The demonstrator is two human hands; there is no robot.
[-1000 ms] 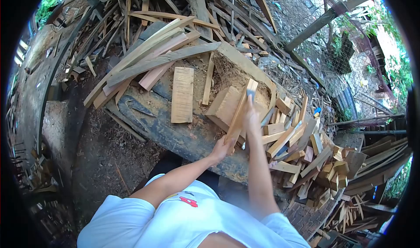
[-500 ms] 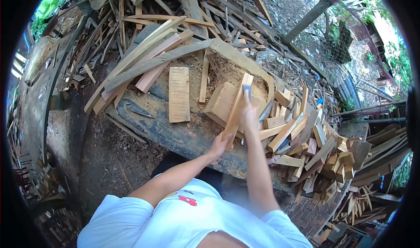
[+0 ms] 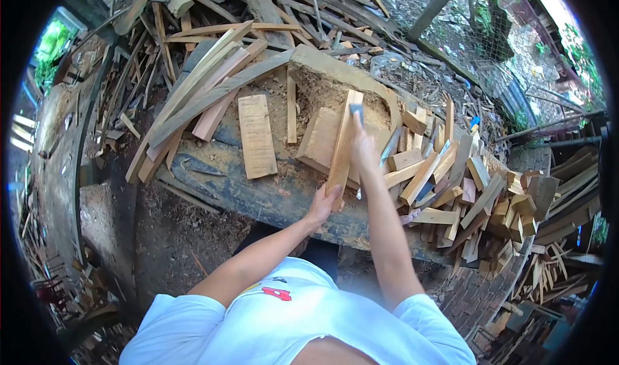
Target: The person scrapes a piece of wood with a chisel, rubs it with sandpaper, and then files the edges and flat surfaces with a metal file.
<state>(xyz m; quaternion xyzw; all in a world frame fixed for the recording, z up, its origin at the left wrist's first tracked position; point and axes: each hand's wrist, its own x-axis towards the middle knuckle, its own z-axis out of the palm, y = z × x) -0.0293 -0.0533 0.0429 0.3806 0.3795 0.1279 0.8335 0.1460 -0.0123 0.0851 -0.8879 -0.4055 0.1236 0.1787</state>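
Observation:
A long, narrow wooden block (image 3: 342,143) stands tilted over a larger, chunky wood block (image 3: 320,136) on the workbench. My left hand (image 3: 324,204) is wrapped round its near end. My right hand (image 3: 364,149) is closed, beside the upper part of the narrow block. From it sticks out a tool with a flat grey blade (image 3: 356,109), its end against or very close to the block's right side. Its handle is hidden in my fist, and blur keeps me from telling its exact kind. Left of these lies a wide wooden board (image 3: 257,137) with rows of marks.
Several cut wood blocks (image 3: 438,172) are heaped along the bench's right side. Long planks (image 3: 206,97) lie stacked at the left. A thin wood strip (image 3: 291,107) rests near the sawdust (image 3: 377,107). The worn dark workbench (image 3: 258,197) edge is just before me.
The view has shifted a little. My right hand with the bladed tool sits slightly higher beside the narrow block, while my left hand keeps its grip on the block's near end.

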